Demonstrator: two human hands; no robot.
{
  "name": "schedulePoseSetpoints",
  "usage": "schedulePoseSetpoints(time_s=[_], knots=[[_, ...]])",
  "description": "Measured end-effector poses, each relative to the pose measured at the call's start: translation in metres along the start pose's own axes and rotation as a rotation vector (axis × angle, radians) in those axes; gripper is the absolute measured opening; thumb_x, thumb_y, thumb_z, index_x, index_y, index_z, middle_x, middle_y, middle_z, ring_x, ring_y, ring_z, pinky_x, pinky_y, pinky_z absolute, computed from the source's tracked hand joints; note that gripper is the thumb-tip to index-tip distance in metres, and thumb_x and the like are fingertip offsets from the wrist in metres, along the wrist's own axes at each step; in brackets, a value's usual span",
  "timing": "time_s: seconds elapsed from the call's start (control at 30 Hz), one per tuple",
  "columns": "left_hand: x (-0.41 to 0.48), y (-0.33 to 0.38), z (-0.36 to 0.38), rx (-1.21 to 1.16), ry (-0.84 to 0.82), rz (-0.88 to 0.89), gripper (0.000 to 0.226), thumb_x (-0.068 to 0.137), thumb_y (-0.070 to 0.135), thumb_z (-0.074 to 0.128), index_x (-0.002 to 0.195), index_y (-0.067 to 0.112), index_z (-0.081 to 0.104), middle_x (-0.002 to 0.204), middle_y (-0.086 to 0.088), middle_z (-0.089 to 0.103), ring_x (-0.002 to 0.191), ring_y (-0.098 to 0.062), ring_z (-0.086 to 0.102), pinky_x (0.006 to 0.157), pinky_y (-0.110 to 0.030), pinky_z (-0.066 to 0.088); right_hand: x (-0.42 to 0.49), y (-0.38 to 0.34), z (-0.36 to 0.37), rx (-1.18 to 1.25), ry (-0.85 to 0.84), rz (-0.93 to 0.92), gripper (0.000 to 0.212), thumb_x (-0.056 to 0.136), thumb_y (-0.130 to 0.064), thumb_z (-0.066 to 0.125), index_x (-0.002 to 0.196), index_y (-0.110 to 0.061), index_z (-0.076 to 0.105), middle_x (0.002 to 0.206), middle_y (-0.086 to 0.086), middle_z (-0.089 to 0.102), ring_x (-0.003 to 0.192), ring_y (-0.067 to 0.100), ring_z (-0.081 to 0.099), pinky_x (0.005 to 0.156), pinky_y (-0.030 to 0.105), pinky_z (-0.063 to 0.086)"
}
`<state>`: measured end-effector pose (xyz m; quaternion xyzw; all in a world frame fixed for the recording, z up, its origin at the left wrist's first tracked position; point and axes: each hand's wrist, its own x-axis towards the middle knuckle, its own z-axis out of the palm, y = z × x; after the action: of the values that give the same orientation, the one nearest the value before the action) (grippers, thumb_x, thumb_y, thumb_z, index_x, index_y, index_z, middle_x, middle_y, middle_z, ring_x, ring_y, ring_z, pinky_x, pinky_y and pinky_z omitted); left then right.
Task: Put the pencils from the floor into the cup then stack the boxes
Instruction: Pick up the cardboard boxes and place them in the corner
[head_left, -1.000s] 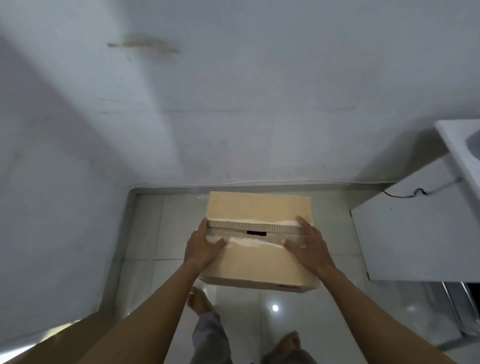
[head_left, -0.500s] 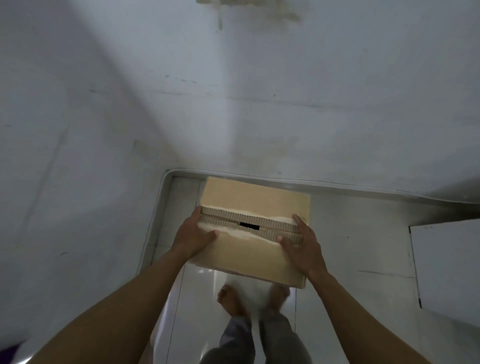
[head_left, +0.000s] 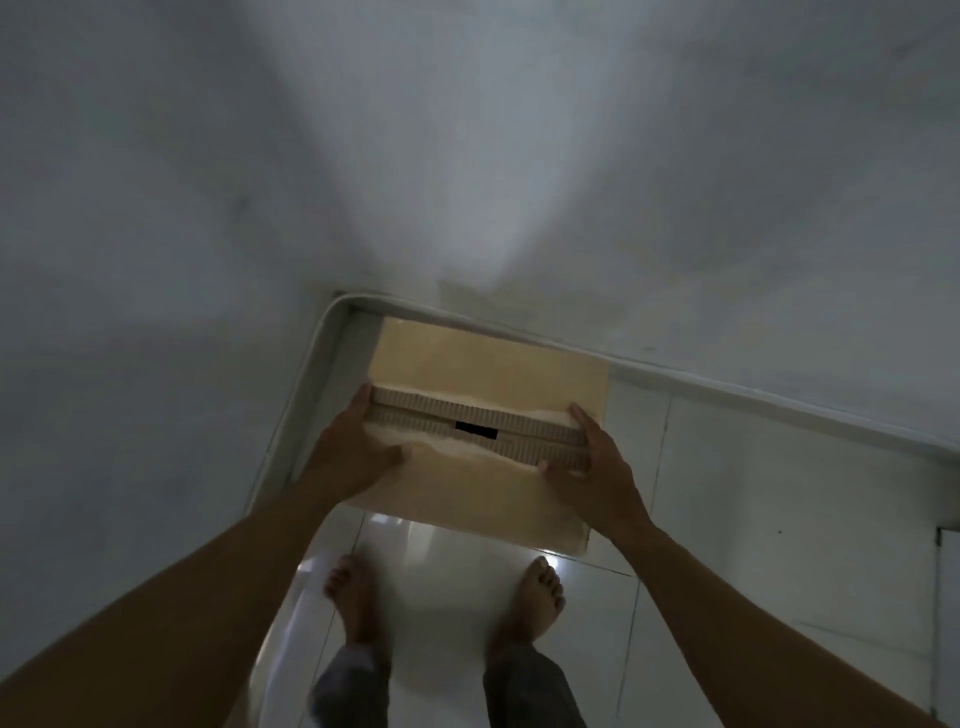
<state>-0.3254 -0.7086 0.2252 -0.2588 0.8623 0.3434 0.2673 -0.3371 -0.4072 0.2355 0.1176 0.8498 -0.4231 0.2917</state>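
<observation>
Left hand (head_left: 353, 452) and right hand (head_left: 597, 480) clasp the cardboard box (head_left: 488, 371) by its short ends, thumbs on top, its long axis crosswise straight ahead, over a corner of the floor (head_left: 779, 493) (no second box visible).

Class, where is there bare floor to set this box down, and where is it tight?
Free: the tiles right of the cardboard box, bordered by the back wall's skirting. Tight: the corner under the box, hidden, and the strip by both feet.
</observation>
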Motion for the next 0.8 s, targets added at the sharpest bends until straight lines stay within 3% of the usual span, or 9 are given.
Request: schedulePoseSetpoints(time_s=[0.13, 0.3, 0.43, 0.53, 0.63, 0.7, 0.8], knots=[[0.077, -0.042, 0.022, -0.003, -0.032, 0.033, 0.105, 0.071, 0.036, 0.081, 0.151, 0.031, 0.012, 0.149, -0.001, 0.04, 0.13, -0.025, 0.046, 0.102, -0.031, 0.038, 0.072, 0.026, 0.051, -0.02, 0.012, 0.007, 0.079, 0.083, -0.024, 0.073, 0.148, -0.038, 0.031, 0.14, 0.001, 0.044, 0.121, 0.016, 0.048, 0.093, 0.023, 0.039], [0.152, -0.083, 0.049, -0.015, -0.062, 0.042, 0.108, 0.072, 0.033, 0.08, 0.152, 0.03, 0.007, 0.153, 0.0, 0.033, 0.137, -0.023, 0.038, 0.105, -0.03, 0.034, 0.139, 0.057, 0.107, -0.004, 0.019, 0.056, 0.082, 0.082, -0.029, 0.075, 0.148, -0.038, 0.028, 0.147, 0.003, 0.041, 0.129, 0.024, 0.046, 0.106, 0.045, 0.043], [0.189, -0.103, 0.069, -0.021, -0.132, 0.089, 0.104, 0.072, 0.028, 0.08, 0.151, 0.027, 0.013, 0.146, -0.004, 0.039, 0.131, -0.028, 0.043, 0.103, -0.034, 0.04, 0.17, 0.081, 0.141, -0.103, -0.026, 0.072, 0.088, 0.082, -0.02, 0.075, 0.152, -0.03, 0.022, 0.153, 0.007, 0.033, 0.136, 0.027, 0.038, 0.11, 0.04, 0.037], [0.193, -0.114, 0.086, 0.254, -0.133, 0.089, 0.11, 0.072, 0.043, 0.077, 0.151, 0.026, 0.002, 0.159, -0.005, 0.006, 0.144, -0.029, 0.017, 0.115, -0.051, 0.024, 0.178, 0.089, 0.164, -0.209, -0.075, 0.042, 0.095, 0.08, -0.007, 0.072, 0.154, -0.022, 0.014, 0.151, 0.011, 0.026, 0.136, 0.031, 0.034, 0.101, 0.032, 0.037], [0.186, -0.121, 0.104, 0.48, -0.224, 0.2, 0.115, 0.073, 0.055, 0.071, 0.149, 0.032, -0.013, 0.157, -0.004, -0.025, 0.146, -0.029, -0.018, 0.116, -0.056, 0.001, 0.18, 0.084, 0.182, -0.231, -0.022, 0.095, 0.098, 0.08, -0.006, 0.069, 0.155, -0.026, 0.008, 0.152, 0.011, 0.024, 0.134, 0.033, 0.035, 0.098, 0.039, 0.042], [0.182, -0.126, 0.111, 0.555, -0.274, 0.256, 0.113, 0.077, 0.051, 0.069, 0.147, 0.037, -0.017, 0.155, -0.003, -0.032, 0.145, -0.03, -0.022, 0.116, -0.057, -0.001, 0.183, 0.077, 0.19, -0.24, 0.003, 0.078, 0.097, 0.081, -0.007, 0.069, 0.155, -0.027, 0.008, 0.151, 0.01, 0.027, 0.133, 0.033, 0.038, 0.098, 0.042, 0.043], [0.182, -0.13, 0.111, 0.599, -0.185, 0.264, 0.097, 0.088, 0.038, 0.062, 0.148, 0.037, -0.015, 0.157, -0.003, -0.027, 0.147, -0.031, -0.015, 0.116, -0.058, 0.009, 0.192, 0.063, 0.199, -0.225, -0.015, 0.045, 0.094, 0.084, -0.009, 0.067, 0.155, -0.027, 0.007, 0.15, 0.011, 0.029, 0.132, 0.032, 0.039, 0.1, 0.044, 0.043]])
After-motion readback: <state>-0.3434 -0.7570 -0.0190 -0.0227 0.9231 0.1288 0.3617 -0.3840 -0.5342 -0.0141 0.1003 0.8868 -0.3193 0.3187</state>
